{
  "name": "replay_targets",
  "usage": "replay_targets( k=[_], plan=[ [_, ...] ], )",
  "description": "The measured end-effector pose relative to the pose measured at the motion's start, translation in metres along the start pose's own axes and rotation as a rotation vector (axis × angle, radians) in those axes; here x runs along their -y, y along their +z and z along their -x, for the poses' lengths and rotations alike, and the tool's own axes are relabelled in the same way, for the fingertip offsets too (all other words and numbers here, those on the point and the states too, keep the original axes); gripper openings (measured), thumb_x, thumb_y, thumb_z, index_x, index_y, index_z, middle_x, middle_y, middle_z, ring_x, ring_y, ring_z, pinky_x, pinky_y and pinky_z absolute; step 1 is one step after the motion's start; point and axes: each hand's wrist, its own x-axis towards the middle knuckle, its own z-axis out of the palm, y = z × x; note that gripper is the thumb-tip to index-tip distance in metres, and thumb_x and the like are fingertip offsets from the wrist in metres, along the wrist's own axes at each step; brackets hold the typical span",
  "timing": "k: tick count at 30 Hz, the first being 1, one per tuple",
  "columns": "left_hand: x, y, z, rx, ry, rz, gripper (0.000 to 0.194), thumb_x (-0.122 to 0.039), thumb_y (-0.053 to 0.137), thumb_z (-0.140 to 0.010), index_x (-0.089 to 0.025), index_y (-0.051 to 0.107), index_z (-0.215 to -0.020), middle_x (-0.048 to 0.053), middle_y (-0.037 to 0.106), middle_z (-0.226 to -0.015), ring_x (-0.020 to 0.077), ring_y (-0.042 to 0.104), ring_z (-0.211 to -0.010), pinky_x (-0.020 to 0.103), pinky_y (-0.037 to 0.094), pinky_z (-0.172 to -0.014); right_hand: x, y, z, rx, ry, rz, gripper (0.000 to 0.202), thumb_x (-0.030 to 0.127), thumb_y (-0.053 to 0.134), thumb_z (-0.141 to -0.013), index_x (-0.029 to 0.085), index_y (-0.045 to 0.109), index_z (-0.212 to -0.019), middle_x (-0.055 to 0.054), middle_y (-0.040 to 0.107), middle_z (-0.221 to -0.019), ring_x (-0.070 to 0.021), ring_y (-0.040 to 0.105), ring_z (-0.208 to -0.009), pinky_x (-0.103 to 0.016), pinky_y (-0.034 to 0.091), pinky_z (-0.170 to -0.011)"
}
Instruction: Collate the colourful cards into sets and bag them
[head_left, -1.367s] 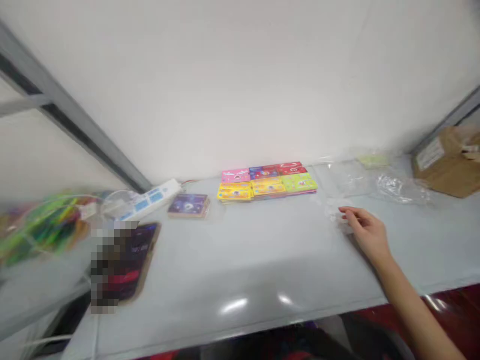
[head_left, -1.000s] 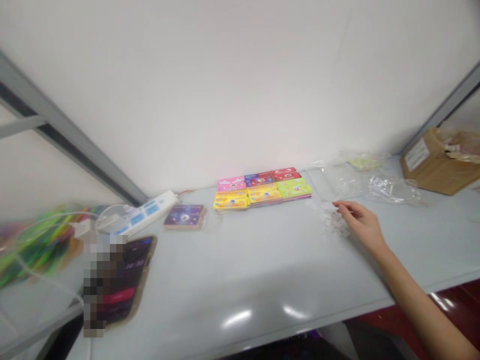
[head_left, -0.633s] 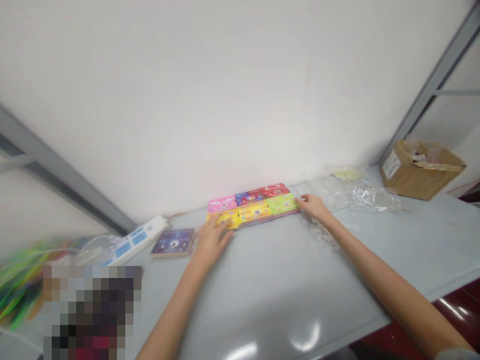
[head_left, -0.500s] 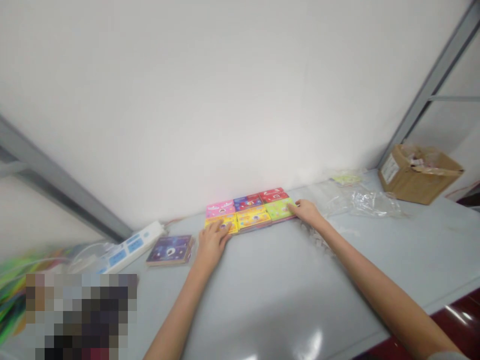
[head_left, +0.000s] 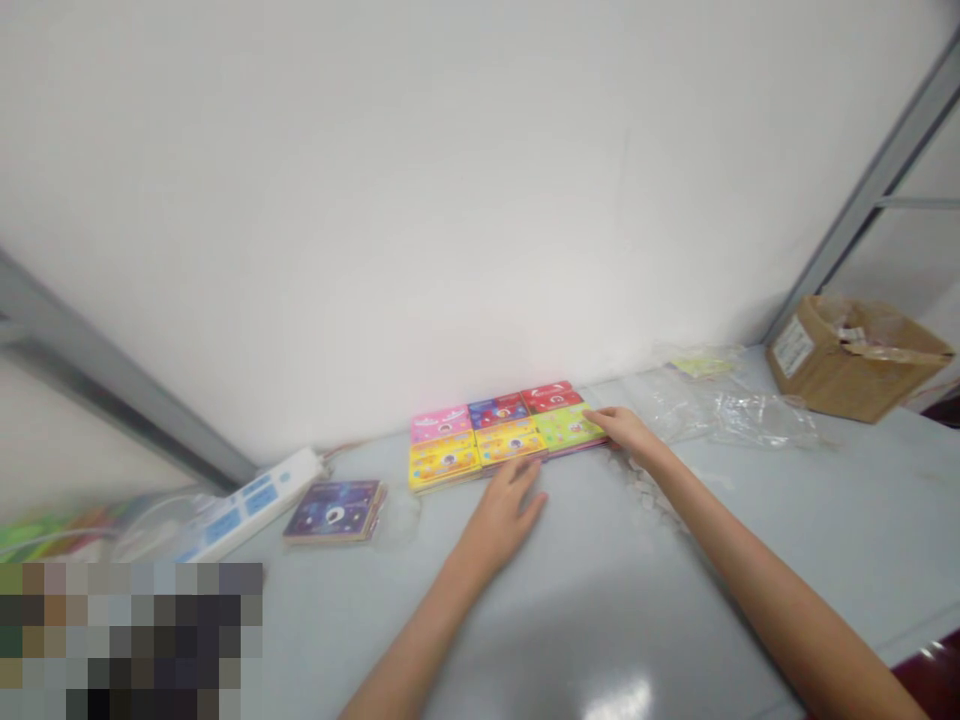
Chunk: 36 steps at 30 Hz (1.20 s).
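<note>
Several flat, colourful stacks lie side by side in two rows against the wall: a pink one (head_left: 440, 423), a dark blue one (head_left: 498, 411) and a red one (head_left: 551, 398) behind, yellow ones (head_left: 444, 459) and a green one (head_left: 564, 428) in front. My left hand (head_left: 507, 515) is at the front edge of the middle yellow stack, fingers apart, holding nothing. At the right end, my right hand (head_left: 624, 432) touches the green stack with its fingertips, its fingers close together.
On the grey table (head_left: 570, 560), a separate dark blue stack (head_left: 334, 512) lies at the left beside a white power strip (head_left: 251, 503). Clear plastic bags (head_left: 757, 415) lie at the right, near an open cardboard box (head_left: 847, 370). A pale wall (head_left: 450, 200) rises behind.
My left hand has moved right from the left yellow stack to the front of the middle one. My right hand stays at the green stack. The view has shifted slightly.
</note>
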Motion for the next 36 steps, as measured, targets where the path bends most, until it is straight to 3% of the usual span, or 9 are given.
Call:
replay_targets(
  k=[6, 12, 18, 24, 28, 30, 32, 34, 36],
  plan=[
    [-0.018, 0.035, -0.014, -0.003, -0.035, 0.088, 0.039, -0.031, 0.044, -0.085, -0.017, 0.047, -0.121, 0.013, 0.043, -0.13, 0.0241, 0.038, -0.12, 0.044, 0.031, -0.1, -0.001, -0.004, 0.003, 0.026, 0.048, -0.164, 0.043, 0.044, 0.049, -0.075, 0.01, 0.058, -0.1, -0.011, 0.065, -0.092, -0.0138, 0.058, -0.065, -0.019, 0.04, -0.048],
    [-0.015, 0.038, -0.014, -0.028, -0.057, 0.148, 0.042, -0.027, 0.045, -0.084, -0.016, 0.043, -0.124, 0.013, 0.044, -0.128, 0.024, 0.038, -0.119, 0.044, 0.03, -0.099, -0.008, -0.005, -0.001, 0.058, 0.048, -0.304, 0.038, 0.04, 0.053, -0.074, 0.013, 0.054, -0.101, -0.01, 0.065, -0.09, -0.0129, 0.058, -0.062, -0.019, 0.041, -0.044],
    [-0.017, 0.036, -0.015, -0.059, -0.093, 0.282, 0.043, -0.025, 0.051, -0.08, -0.016, 0.047, -0.122, 0.013, 0.044, -0.129, 0.025, 0.037, -0.119, 0.044, 0.028, -0.1, -0.008, -0.001, 0.001, 0.179, 0.056, -0.542, 0.022, 0.032, 0.053, -0.075, 0.012, 0.061, -0.079, -0.009, 0.066, -0.075, -0.012, 0.055, -0.052, -0.02, 0.042, -0.041],
    [-0.025, 0.029, -0.015, -0.157, -0.197, 0.532, 0.033, -0.026, 0.05, -0.081, -0.019, 0.055, -0.113, 0.009, 0.051, -0.122, 0.0214, 0.042, -0.116, 0.039, 0.027, -0.102, -0.008, -0.013, 0.004, 0.078, 0.053, -0.553, 0.022, 0.032, 0.056, -0.073, 0.011, 0.059, -0.068, -0.008, 0.065, -0.068, -0.0112, 0.053, -0.049, -0.02, 0.042, -0.042],
    [-0.034, 0.025, -0.008, -0.242, -0.395, 0.755, 0.039, -0.042, 0.042, -0.085, -0.016, 0.052, -0.113, 0.012, 0.054, -0.113, 0.0208, 0.054, -0.101, 0.037, 0.043, -0.087, 0.0, -0.033, 0.015, -0.052, -0.056, -0.523, 0.026, 0.036, 0.052, -0.074, 0.012, 0.061, -0.075, -0.009, 0.066, -0.076, -0.0144, 0.058, -0.057, -0.022, 0.045, -0.045],
    [-0.041, 0.015, 0.0, -0.239, -0.483, 0.878, 0.051, -0.052, 0.028, -0.088, -0.013, 0.046, -0.117, 0.014, 0.057, -0.106, 0.0199, 0.059, -0.09, 0.035, 0.049, -0.076, 0.008, -0.033, 0.032, -0.004, -0.109, -0.587, 0.027, 0.038, 0.052, -0.073, 0.013, 0.061, -0.077, -0.009, 0.067, -0.08, -0.0156, 0.06, -0.062, -0.023, 0.047, -0.049],
    [-0.05, -0.001, 0.01, -0.209, -0.542, 1.036, 0.059, -0.056, 0.018, -0.088, -0.012, 0.041, -0.121, 0.015, 0.058, -0.104, 0.0197, 0.062, -0.088, 0.033, 0.051, -0.072, 0.016, -0.023, 0.059, 0.138, -0.131, -0.643, 0.027, 0.039, 0.055, -0.072, 0.014, 0.063, -0.079, -0.008, 0.067, -0.082, -0.0166, 0.061, -0.066, -0.024, 0.048, -0.052],
    [-0.058, -0.021, 0.023, -0.165, -0.654, 1.452, 0.057, -0.059, 0.031, -0.084, -0.018, 0.041, -0.121, 0.014, 0.056, -0.111, 0.0213, 0.061, -0.091, 0.035, 0.051, -0.073, 0.023, -0.005, 0.09, 0.296, -0.123, -0.664, 0.032, 0.042, 0.059, -0.07, 0.014, 0.063, -0.084, -0.008, 0.067, -0.084, -0.0176, 0.061, -0.069, -0.026, 0.049, -0.057],
    [-0.064, -0.038, 0.038, -0.152, -0.682, 1.621, 0.05, -0.054, 0.045, -0.081, -0.02, 0.044, -0.118, 0.011, 0.055, -0.116, 0.0228, 0.058, -0.097, 0.033, 0.051, -0.072, 0.027, 0.016, 0.118, 0.431, -0.108, -0.66, 0.037, 0.045, 0.06, -0.07, 0.014, 0.062, -0.09, -0.007, 0.067, -0.087, -0.0183, 0.061, -0.074, -0.029, 0.049, -0.065]
  ],
)
